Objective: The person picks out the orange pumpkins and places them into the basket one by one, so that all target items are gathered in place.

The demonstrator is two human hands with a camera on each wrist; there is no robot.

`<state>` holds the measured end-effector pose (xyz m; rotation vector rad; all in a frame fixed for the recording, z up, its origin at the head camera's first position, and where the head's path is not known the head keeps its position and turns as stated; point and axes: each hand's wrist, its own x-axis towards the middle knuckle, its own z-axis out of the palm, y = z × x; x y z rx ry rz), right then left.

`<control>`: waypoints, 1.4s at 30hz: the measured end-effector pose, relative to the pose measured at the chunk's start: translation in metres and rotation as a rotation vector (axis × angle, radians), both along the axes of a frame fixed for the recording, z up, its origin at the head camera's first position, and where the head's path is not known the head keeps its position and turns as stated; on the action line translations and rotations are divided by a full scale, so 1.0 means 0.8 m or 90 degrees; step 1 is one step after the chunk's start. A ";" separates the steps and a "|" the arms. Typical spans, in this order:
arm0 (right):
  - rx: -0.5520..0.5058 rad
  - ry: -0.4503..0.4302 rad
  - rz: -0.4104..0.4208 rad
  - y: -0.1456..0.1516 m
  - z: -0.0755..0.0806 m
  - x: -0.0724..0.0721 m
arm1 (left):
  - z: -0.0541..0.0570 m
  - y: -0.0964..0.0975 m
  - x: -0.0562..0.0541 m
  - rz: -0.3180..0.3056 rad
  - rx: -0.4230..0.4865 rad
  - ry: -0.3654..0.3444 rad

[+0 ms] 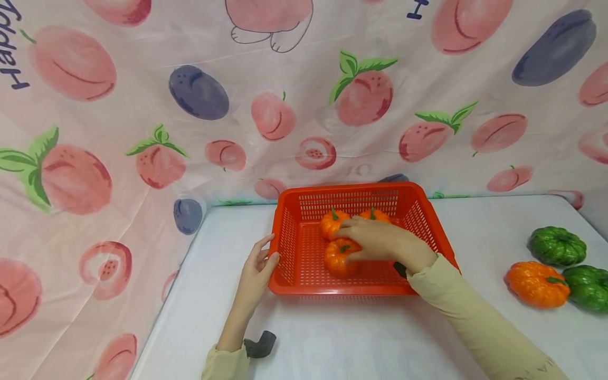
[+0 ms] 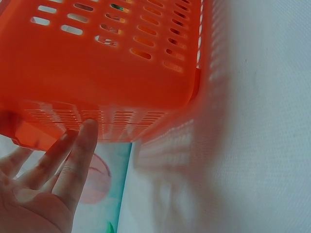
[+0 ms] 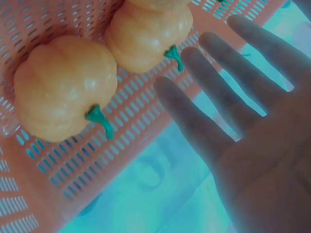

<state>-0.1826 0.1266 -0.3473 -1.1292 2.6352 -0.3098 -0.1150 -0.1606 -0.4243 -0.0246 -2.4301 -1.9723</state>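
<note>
A red plastic basket with slotted walls stands on the white table, three small orange pumpkins inside it. One pumpkin is nearest me, another sits behind it, and the third is partly covered by my right hand. That hand hovers over the pumpkins, palm down. In the right wrist view its fingers are straight and spread, with a pumpkin apart from them. At the basket's left side is my left hand, its extended fingers against the outer wall.
To the right on the table lie an orange pumpkin and two green ones, one further back and one at the frame edge. A fruit-printed cloth hangs behind the basket and along the left.
</note>
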 end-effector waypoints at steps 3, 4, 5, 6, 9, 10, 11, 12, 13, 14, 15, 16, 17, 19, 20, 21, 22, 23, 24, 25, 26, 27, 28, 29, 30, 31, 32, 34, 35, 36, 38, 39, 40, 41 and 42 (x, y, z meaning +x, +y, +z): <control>-0.004 0.006 -0.012 0.006 0.003 0.003 | -0.001 0.000 0.000 -0.002 0.003 -0.004; -0.007 0.010 -0.014 0.008 0.004 0.004 | 0.000 0.000 0.001 -0.001 0.004 -0.004; -0.009 0.016 -0.016 0.010 0.004 0.005 | 0.000 0.001 0.001 -0.002 0.004 -0.004; -0.012 0.016 -0.019 0.012 0.005 0.006 | 0.000 0.001 0.001 -0.002 0.005 -0.004; -0.021 0.026 -0.024 0.019 0.007 0.008 | 0.000 0.001 0.001 -0.003 0.005 -0.001; -0.022 0.029 -0.025 0.021 0.008 0.008 | 0.000 0.000 0.000 -0.004 0.005 0.001; -0.025 0.031 -0.027 0.023 0.009 0.009 | 0.000 0.000 0.000 -0.004 0.005 0.004; -0.028 0.033 -0.028 0.025 0.010 0.009 | 0.000 0.000 0.000 -0.003 0.005 0.006; -0.031 0.035 -0.029 0.027 0.011 0.010 | 0.000 0.000 0.000 -0.002 0.003 0.006; -0.035 0.035 -0.032 0.029 0.011 0.010 | 0.000 -0.001 0.001 -0.001 0.002 0.006; -0.039 0.037 -0.034 0.031 0.012 0.011 | 0.000 -0.001 0.001 0.000 0.002 0.007; -0.043 0.041 -0.036 0.034 0.013 0.012 | 0.000 -0.001 0.001 0.000 0.001 0.006; -0.047 0.046 -0.036 0.037 0.013 0.012 | 0.000 -0.001 0.001 0.000 0.001 0.003; -0.056 0.053 -0.038 0.042 0.015 0.014 | 0.000 0.000 0.001 0.000 0.000 -0.001; -0.059 0.057 -0.040 0.043 0.016 0.015 | 0.000 0.000 0.001 -0.002 0.001 0.000; -0.061 0.060 -0.041 0.045 0.015 0.015 | 0.000 -0.001 0.001 -0.003 0.002 0.002; -0.062 0.061 -0.043 0.047 0.015 0.015 | 0.000 -0.001 0.000 -0.003 0.002 0.002; -0.061 0.060 -0.046 0.048 0.016 0.015 | 0.000 -0.001 0.000 -0.002 0.002 0.004; -0.060 0.059 -0.050 0.050 0.016 0.015 | -0.001 -0.001 0.000 -0.002 0.001 0.005; -0.057 0.059 -0.055 0.052 0.016 0.014 | -0.001 -0.001 0.000 -0.002 -0.001 0.006; -0.056 0.059 -0.059 0.054 0.015 0.014 | -0.002 -0.001 -0.001 -0.002 -0.002 0.007; -0.056 0.057 -0.065 0.056 0.016 0.015 | -0.002 -0.001 -0.001 -0.002 -0.003 0.006; -0.056 0.056 -0.069 0.058 0.017 0.016 | -0.002 -0.001 -0.001 -0.001 -0.004 0.005; -0.058 0.058 -0.071 0.060 0.017 0.016 | -0.002 -0.001 0.000 0.000 -0.004 0.004; -0.059 0.059 -0.074 0.062 0.018 0.017 | -0.003 -0.001 0.000 0.000 -0.002 0.004; -0.061 0.059 -0.077 0.065 0.019 0.018 | -0.002 -0.001 0.000 0.000 -0.001 0.003; -0.064 0.060 -0.079 0.067 0.020 0.019 | -0.002 -0.001 0.000 0.000 0.000 0.003; -0.068 0.063 -0.079 0.070 0.021 0.022 | -0.002 -0.001 0.000 0.000 0.004 0.001; -0.068 0.063 -0.080 0.072 0.022 0.023 | -0.002 -0.001 0.000 0.000 0.006 -0.001; -0.069 0.063 -0.082 0.074 0.023 0.024 | -0.002 -0.001 0.000 -0.001 0.006 -0.001; -0.071 0.064 -0.085 0.078 0.024 0.026 | -0.002 -0.001 0.000 0.000 0.008 -0.002; -0.072 0.065 -0.089 0.080 0.024 0.027 | -0.001 -0.001 0.000 0.001 0.009 -0.002; -0.072 0.064 -0.093 0.082 0.024 0.028 | -0.001 -0.001 0.000 0.001 0.010 -0.002; -0.073 0.064 -0.096 0.084 0.024 0.028 | -0.001 0.000 0.000 0.001 0.011 -0.002; -0.076 0.063 -0.100 0.086 0.023 0.029 | -0.001 0.000 0.000 0.002 0.011 -0.002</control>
